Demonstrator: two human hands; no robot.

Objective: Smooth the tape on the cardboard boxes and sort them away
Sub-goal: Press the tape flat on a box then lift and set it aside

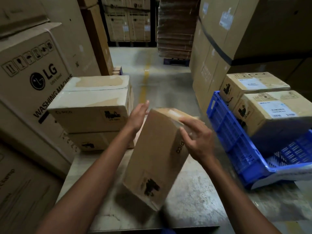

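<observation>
Brown cardboard box tilted steeply over the grey surface, right hand in a curled grip on its taped upper edge, left hand spread flat beside it. Liable to slip and drop on any slackening of that one-sided grip. Stacked taped cartons close left, tilted blue plastic crate right, both crowding any swing.

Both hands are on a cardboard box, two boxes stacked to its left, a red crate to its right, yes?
Not red: the head view shows a blue crate. Otherwise right: left hand and right hand are on the cardboard box, with the stack of two boxes to its left.
</observation>
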